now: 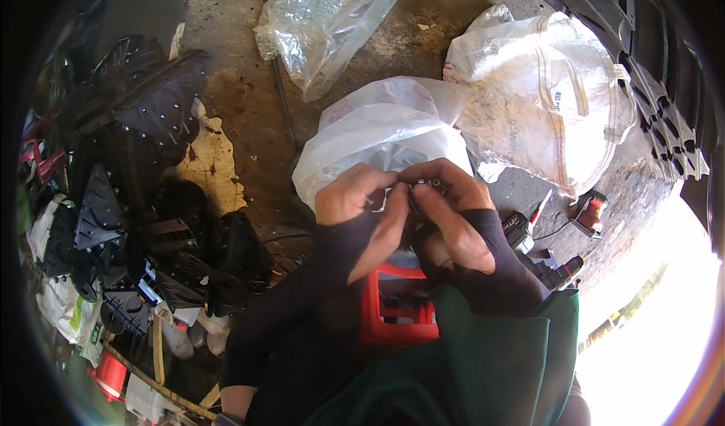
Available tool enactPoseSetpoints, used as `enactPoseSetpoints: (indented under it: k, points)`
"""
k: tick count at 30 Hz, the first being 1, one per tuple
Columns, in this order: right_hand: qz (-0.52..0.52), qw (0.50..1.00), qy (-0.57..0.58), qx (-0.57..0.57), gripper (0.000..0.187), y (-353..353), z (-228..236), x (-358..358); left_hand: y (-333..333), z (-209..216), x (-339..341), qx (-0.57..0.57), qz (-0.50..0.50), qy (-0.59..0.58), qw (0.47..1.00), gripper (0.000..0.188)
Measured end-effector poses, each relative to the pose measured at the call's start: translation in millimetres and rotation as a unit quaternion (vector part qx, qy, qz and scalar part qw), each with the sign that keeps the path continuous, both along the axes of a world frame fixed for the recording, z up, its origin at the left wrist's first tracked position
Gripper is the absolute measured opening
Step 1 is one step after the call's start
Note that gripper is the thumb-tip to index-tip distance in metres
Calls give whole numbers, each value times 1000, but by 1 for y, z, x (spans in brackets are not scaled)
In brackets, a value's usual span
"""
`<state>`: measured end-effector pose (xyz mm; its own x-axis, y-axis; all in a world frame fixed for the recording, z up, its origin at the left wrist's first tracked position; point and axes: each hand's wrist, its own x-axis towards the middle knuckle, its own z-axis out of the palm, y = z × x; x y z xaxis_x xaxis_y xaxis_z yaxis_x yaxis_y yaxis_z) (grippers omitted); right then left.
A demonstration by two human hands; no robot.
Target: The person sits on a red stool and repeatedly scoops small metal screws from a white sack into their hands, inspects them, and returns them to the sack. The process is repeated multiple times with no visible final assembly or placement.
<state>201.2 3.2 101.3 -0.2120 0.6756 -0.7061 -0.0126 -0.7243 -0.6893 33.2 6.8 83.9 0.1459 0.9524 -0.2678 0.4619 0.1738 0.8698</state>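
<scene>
My left hand [355, 199] and my right hand [459, 216] meet in front of my body, fingers bent and thumbs close together. Both pinch a small part with silvery round fittings [432, 183]; the fingers cover most of it, so its kind cannot be made out. Just beyond the hands is an open white plastic bag [377, 135], with greyish contents that I cannot identify. Below my wrists stands a red plastic crate or stool [373, 305] with an open frame.
Black plastic parts [98, 211] lie heaped on the left. A clear bag [325, 26] and a whitish woven sack [529, 86] lie farther off. To the right are a cordless drill [560, 273], a battery [518, 229] and a red-and-black tool [591, 213].
</scene>
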Motion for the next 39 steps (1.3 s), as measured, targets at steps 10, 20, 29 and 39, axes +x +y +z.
enactPoseSetpoints:
  k: [10,20,29,39]
  points:
    - [-62,997,25,-43,21,2,2,-1,13,20,3,-158,45,3,986,7]
    - [-132,966,172,-142,17,4,6,-2,142,-30,-24,-115,31,20,993,27]
    - [-163,951,226,-131,26,4,-1,-1,170,-99,-56,-24,248,-91,964,23]
    - [-227,931,275,-78,54,16,8,7,37,53,-43,-346,143,-324,869,30]
